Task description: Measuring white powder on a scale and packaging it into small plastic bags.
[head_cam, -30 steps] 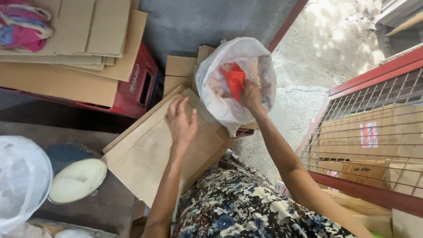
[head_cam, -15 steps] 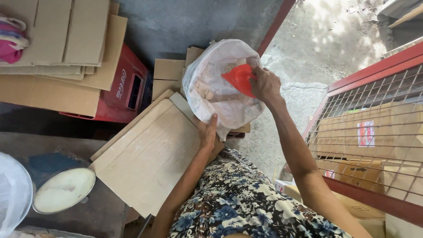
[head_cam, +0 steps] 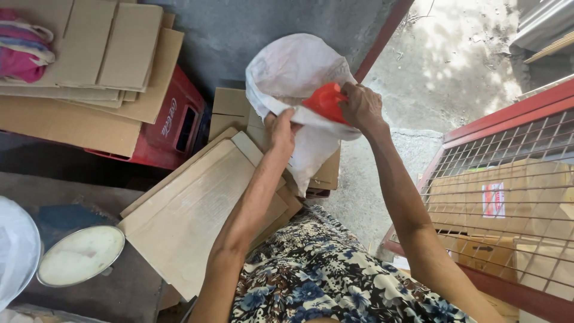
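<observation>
Head view, looking down past a floral-print lap.

Left hand (head_cam: 281, 128) is closed on the near rim of a white bag (head_cam: 293, 78), fingers pinching the thin plastic. Right hand (head_cam: 359, 107) is clamped on a red piece (head_cam: 326, 100) at the bag's mouth; whether this is plastic or paper, cannot tell. The bag is held up in the air between both hands, above flat cardboard sheets (head_cam: 197, 209) that lean across the lap and a small box (head_cam: 230, 107).

Handling, as judged: the bag is soft, limp and light, sagging below the grip; it looks thin and could tear if pulled hard. Best held at the rim, both sides, to keep the mouth open. The red piece looks light and crumpled, easy to pinch at an edge.

Around: a red crate (head_cam: 173, 128) under stacked cardboard (head_cam: 78, 72), a pink cloth bundle (head_cam: 21, 51) on top at far left. Low left, a round metal lid (head_cam: 81, 254) on a dark table (head_cam: 119, 293), beside another white bag (head_cam: 15, 251). Right, a red-framed wire cage (head_cam: 508, 197) holding boxes.
</observation>
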